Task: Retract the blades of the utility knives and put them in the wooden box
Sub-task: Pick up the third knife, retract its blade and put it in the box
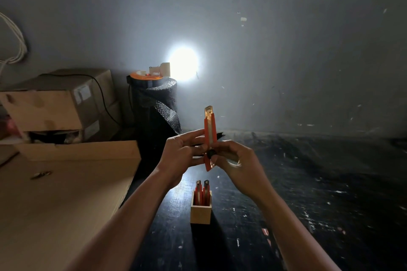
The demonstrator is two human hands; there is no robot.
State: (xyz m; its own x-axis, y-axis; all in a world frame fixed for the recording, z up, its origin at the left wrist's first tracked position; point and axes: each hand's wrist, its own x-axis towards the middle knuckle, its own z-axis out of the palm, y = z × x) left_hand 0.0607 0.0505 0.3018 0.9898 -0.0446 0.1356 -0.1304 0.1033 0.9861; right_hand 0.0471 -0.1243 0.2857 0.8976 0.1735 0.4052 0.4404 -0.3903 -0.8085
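Utility knife (209,138), orange and upright, is held at the centre of the frame between both hands, its metal tip pointing up toward the wall. The left hand (179,156) is closed around the lower body from the left, and the right hand (234,164) is closed on it from the right, with the thumb laid by the black slider (210,153); whether any blade stands out of the tip cannot be told. Directly below, in the lower middle of the frame, the wooden box (200,210) stands on the dark table (308,182), well apart from the held knife. Two knives (202,191) are counted standing upright in the box, tips up, side by side; three knives are counted in all. Open tabletop is seen to the right of the box and hands, out to the right edge of the frame. To the left, the edge of a flat cardboard sheet (66,193) runs close beside the left forearm. Stacked cardboard boxes (66,99) fill the upper left, and one roll of bubble wrap (157,105) stands behind the hands, with a bright lamp (182,64) glaring above it.
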